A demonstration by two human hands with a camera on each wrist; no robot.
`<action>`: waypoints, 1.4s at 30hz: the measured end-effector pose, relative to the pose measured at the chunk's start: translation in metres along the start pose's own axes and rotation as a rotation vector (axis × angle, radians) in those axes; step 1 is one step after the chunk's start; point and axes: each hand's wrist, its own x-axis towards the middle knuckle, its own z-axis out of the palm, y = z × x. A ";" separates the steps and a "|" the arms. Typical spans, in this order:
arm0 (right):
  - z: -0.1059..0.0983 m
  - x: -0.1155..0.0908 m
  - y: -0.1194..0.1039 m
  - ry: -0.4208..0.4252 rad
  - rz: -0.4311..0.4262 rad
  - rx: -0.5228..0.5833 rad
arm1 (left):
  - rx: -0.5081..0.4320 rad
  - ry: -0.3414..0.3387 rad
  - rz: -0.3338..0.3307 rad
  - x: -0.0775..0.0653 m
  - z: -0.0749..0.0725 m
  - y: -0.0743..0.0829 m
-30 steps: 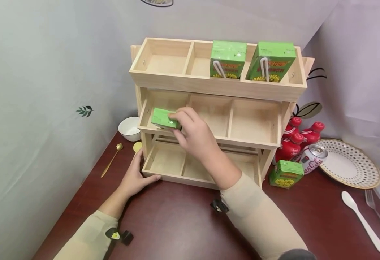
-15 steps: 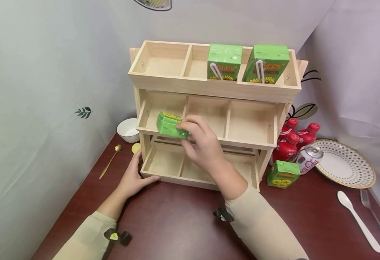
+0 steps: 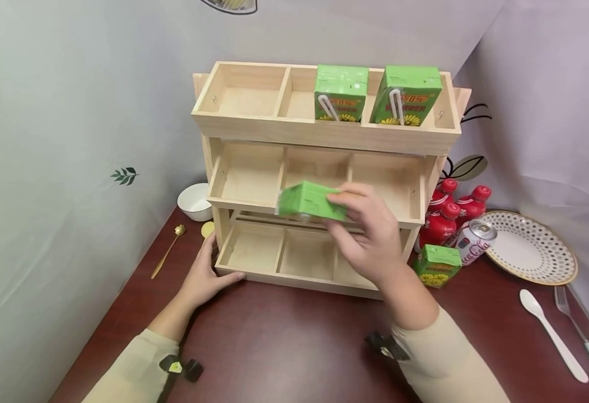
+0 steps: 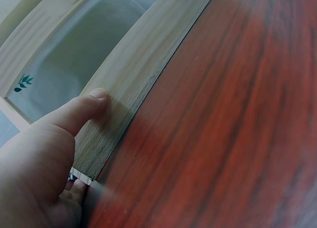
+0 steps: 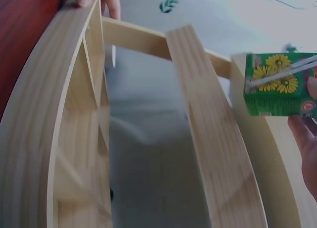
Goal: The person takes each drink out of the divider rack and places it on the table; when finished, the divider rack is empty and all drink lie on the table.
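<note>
A green drink carton [image 3: 311,201] is held by my right hand [image 3: 375,235], tilted on its side in front of the middle tier of the wooden shelf [image 3: 319,134]. In the right wrist view the carton [image 5: 277,84] shows yellow flowers and a white straw, with my fingertips at its right end. My left hand [image 3: 206,277] grips the lower left corner of the shelf; in the left wrist view its thumb lies on the bottom front board [image 4: 124,84] and other fingers reach round the end. Two more green cartons, a left one [image 3: 341,92] and a right one [image 3: 407,95], stand in the top tier.
Right of the shelf stand red bottles [image 3: 438,224], a soda can [image 3: 476,240], another green carton [image 3: 436,266] and a dotted plate [image 3: 531,246]. A white spoon [image 3: 551,333] and a fork [image 3: 584,338] lie nearby. Leftward are a white bowl [image 3: 195,201] and a gold spoon [image 3: 168,252].
My right hand has lifted the carton out of the left compartment of the middle tier and carried it rightward, tilting it. The left hand keeps its place on the shelf corner.
</note>
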 end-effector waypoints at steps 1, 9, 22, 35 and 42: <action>-0.007 -0.001 -0.003 0.015 0.014 0.037 | -0.003 -0.002 0.001 0.001 0.000 0.000; -0.065 -0.039 0.005 0.203 0.097 0.343 | 0.014 -0.003 0.011 0.005 0.001 0.001; -0.150 -0.090 0.002 0.275 0.233 0.316 | 0.005 -0.008 0.001 0.002 -0.002 -0.005; -0.209 -0.117 0.004 0.187 0.409 0.050 | 0.009 -0.014 0.002 0.000 -0.002 -0.004; -0.246 -0.126 0.013 0.298 0.512 0.333 | 0.007 -0.019 0.011 0.002 -0.002 -0.002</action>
